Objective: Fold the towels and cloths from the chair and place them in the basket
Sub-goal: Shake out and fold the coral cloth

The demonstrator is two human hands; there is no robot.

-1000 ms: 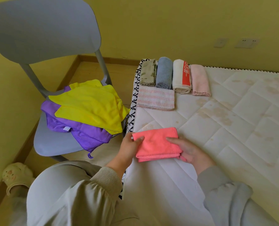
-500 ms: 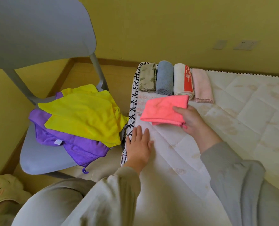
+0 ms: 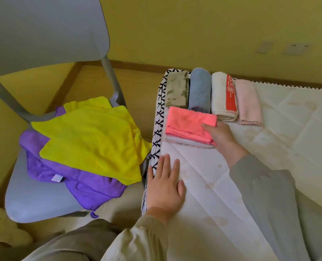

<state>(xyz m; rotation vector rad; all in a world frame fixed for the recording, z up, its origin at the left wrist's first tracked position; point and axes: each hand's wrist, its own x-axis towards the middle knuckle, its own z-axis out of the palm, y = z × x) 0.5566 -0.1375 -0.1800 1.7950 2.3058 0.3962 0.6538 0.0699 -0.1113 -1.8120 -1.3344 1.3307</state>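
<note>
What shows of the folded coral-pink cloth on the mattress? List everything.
The coral-pink cloth is a fuzzy, microfibre-looking fabric, folded into a flat rectangle with layered edges showing along its near side. It lies on a pale towel near the left edge of the mattress, just before the row of rolled towels. The right hand pinches its right end, thumb on top.

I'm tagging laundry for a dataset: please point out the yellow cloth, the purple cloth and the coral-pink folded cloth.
yellow cloth [image 3: 92, 140]: head view, centre of its top layer.
purple cloth [image 3: 92, 187]: head view, flat part near its front edge.
coral-pink folded cloth [image 3: 186, 123]: head view, middle of its top face.
</note>
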